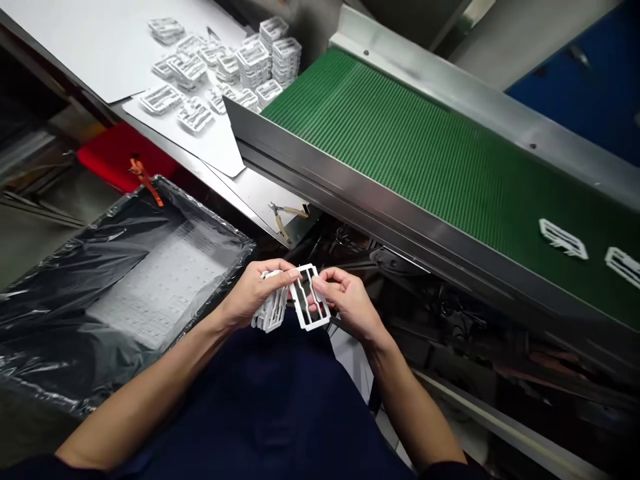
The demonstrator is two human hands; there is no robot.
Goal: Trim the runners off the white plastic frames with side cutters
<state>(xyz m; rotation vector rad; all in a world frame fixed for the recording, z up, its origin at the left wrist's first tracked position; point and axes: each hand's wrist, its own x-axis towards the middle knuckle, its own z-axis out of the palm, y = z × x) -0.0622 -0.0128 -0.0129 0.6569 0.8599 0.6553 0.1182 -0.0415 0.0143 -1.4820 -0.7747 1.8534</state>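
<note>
Worth flagging on this setup: a stack of white moulded plastic frames [270, 310] is gripped in the left hand [253, 293], with the fingers curled closely around it. A single white frame [310, 297] is pinched at its edge by the thumb and fingers of the right hand [350, 303], a narrow grip. Both are held close together, touching or nearly so, just above the dark navy shirt [270, 400].

The biggest risk is probably the stack slipping, as it's held by one hand and the frames look light and loosely nested. Anything dropped could be lost in the dark machinery [425, 313] under the belt. The thin bars of the pinched frame could also be bent or snapped if squeezed too hard.

Off to the left, a black plastic liner [65, 313] is spread over a tray, with loose folds that could be snagged by a sleeve. A steel table edge [250, 200] is nearby, with pliers [287, 217] left lying close to the hands, easy to knock. More frames are piled on a white sheet [190, 127] beyond. Two frames [564, 239] are lying on the green cleated conveyor belt [400, 153], but the reach there is blocked by the raised stainless steel side rail [350, 180].
</note>
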